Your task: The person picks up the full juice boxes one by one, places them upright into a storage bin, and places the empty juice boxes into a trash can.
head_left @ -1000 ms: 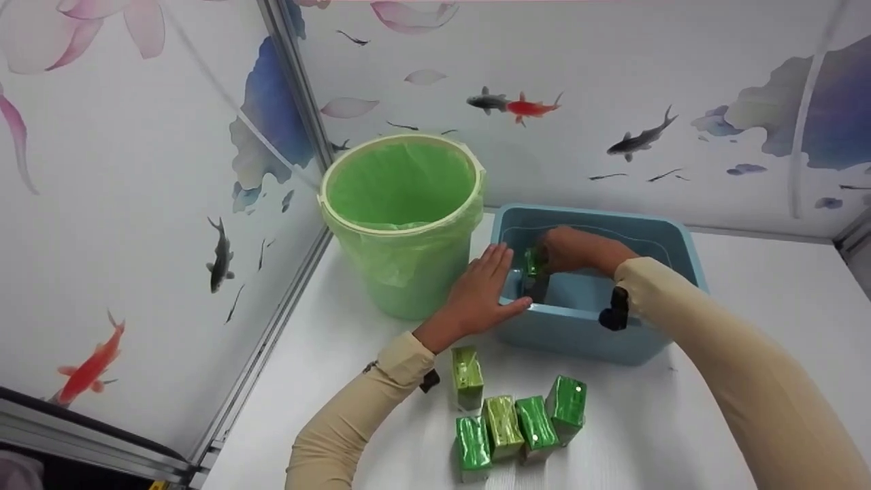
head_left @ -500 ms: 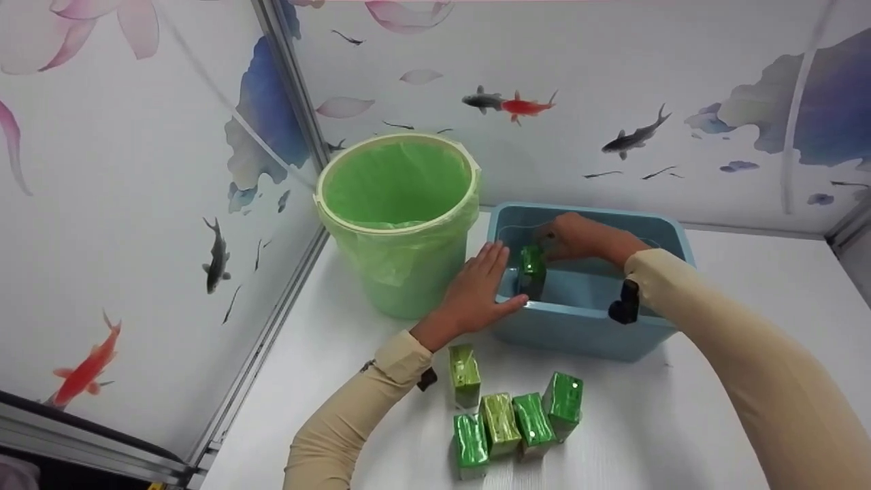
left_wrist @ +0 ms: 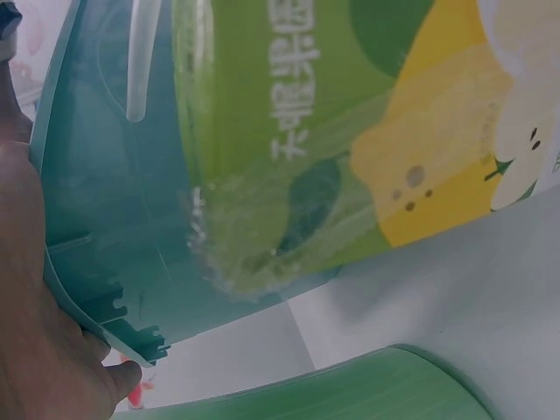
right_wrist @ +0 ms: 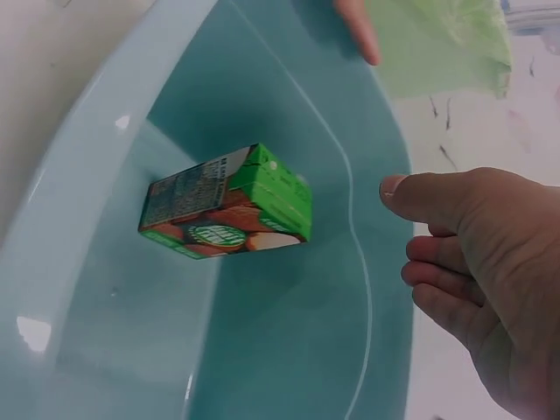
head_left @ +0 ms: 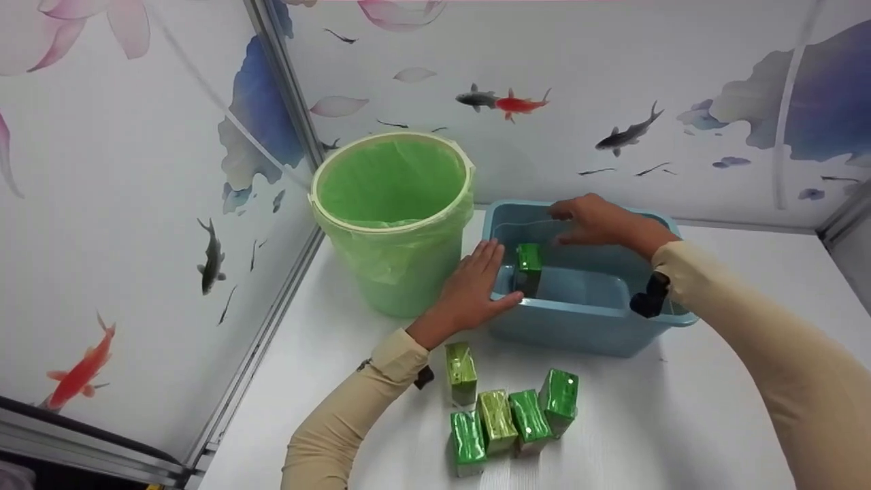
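One green-topped drink carton (head_left: 529, 262) stands upright at the left end of the blue tub (head_left: 578, 323); its brown printed side shows in the right wrist view. My right hand (head_left: 602, 221) hovers over the tub's back part, holding nothing, its fingers apart from the carton. With straight fingers my left hand (head_left: 469, 292) rests on the tub's front left corner, touching the rim. Several more cartons stand on the table in front of the tub, among them a yellow-green carton (head_left: 461, 371) and a green carton (head_left: 468, 442). A printed yellow-green pack (left_wrist: 289, 175) looms close in the left wrist view.
A green bin (head_left: 408, 272) with a light green liner stands left of the tub, close to my left hand. Printed wall panels (head_left: 544, 41) enclose the white table (head_left: 748, 306) at the back and left.
My right hand has let go of the carton inside the tub and moved up, back and to the right. The carton stays standing. My left hand has stayed on the rim.
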Demonstrator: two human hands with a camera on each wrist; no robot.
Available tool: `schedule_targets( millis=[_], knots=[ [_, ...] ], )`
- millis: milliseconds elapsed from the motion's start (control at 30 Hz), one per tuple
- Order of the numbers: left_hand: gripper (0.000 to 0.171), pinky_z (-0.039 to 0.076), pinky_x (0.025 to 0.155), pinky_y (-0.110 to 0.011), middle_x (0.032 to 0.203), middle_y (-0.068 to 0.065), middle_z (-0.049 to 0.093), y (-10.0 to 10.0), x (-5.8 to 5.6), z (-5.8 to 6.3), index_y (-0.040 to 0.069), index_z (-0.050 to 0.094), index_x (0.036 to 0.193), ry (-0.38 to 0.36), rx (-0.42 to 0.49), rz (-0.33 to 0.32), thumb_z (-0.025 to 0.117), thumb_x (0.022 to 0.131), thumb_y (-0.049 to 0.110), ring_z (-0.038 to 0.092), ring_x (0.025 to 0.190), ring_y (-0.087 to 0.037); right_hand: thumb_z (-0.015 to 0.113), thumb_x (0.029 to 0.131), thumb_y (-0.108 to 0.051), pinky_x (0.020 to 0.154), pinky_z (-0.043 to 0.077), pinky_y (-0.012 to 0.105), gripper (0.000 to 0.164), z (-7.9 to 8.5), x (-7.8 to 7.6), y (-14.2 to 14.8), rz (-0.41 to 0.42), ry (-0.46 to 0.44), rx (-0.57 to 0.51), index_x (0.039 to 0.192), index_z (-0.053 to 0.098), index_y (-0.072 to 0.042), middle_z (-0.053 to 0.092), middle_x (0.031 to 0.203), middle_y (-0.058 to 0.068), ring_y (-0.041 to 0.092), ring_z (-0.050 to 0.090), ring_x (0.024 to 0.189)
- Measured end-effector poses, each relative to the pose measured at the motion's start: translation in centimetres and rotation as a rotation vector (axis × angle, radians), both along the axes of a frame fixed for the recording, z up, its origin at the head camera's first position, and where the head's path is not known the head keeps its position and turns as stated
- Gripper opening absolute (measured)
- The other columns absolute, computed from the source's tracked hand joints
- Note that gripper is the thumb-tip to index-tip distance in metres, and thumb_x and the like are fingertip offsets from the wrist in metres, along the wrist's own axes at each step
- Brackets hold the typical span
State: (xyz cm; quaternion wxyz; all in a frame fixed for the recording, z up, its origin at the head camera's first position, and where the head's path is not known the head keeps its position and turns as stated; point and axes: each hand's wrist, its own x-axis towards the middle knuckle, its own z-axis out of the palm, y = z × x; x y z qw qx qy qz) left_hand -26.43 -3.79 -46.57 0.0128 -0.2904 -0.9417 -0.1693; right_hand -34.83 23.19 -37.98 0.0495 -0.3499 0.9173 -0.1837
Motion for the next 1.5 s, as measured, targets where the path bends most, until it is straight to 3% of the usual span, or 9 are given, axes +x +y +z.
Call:
schedule_targets(
  millis=[333,667,1033,1267,1500],
  knots=[
    [0.093,0.011,0.124,-0.038,0.169,-0.014,0.01,-0.2,-0.1,0.2,0.001,0.014,0.162,-0.004,-0.003,0.01,0.044,0.1,0.064,0.004,0.156,-0.026,0.078,0.088,-0.01,0.096,0.052,0.056,0.049,2.3,1.6,1.0,-0.028,0.042,-0.077,0.132,0.061,0.003,0.066,0.128,0.023,0.039,0.065,0.116],
    [0.092,0.013,0.124,-0.039,0.169,-0.014,0.012,-0.2,-0.3,0.1,0.001,0.015,0.161,0.004,0.011,0.014,0.045,0.1,0.063,0.006,0.156,-0.027,0.078,0.089,-0.012,0.1,0.049,0.056,0.051,3.3,2.9,1.6,-0.088,-0.016,-0.119,0.136,0.06,0.001,0.064,0.131,0.023,0.04,0.063,0.121],
    [0.093,0.013,0.124,-0.04,0.169,-0.016,0.012,-0.1,-0.2,-0.2,0.0,0.015,0.161,0.006,0.009,0.006,0.044,0.1,0.064,0.006,0.156,-0.028,0.081,0.086,-0.014,0.096,0.052,0.056,0.054,3.6,7.0,2.0,-0.083,0.021,-0.114,0.135,0.061,-0.002,0.067,0.128,0.017,0.036,0.065,0.118],
    [0.093,0.013,0.124,-0.039,0.169,-0.016,0.013,-0.1,-0.2,-0.1,0.0,0.015,0.161,0.022,0.004,0.009,0.044,0.1,0.064,0.006,0.156,-0.028,0.083,0.085,-0.012,0.091,0.055,0.055,0.056,4.2,10.1,1.7,-0.012,0.112,-0.127,0.134,0.061,0.0,0.068,0.127,0.018,0.036,0.066,0.115],
    [0.093,0.013,0.124,-0.038,0.168,-0.017,0.014,0.2,0.0,-0.2,-0.001,0.016,0.161,0.028,0.004,-0.003,0.045,0.1,0.063,0.008,0.156,-0.029,0.084,0.084,-0.014,0.089,0.056,0.053,0.058,3.9,12.0,1.6,0.027,0.126,-0.137,0.135,0.06,-0.001,0.067,0.13,0.016,0.034,0.066,0.117]
  ],
)
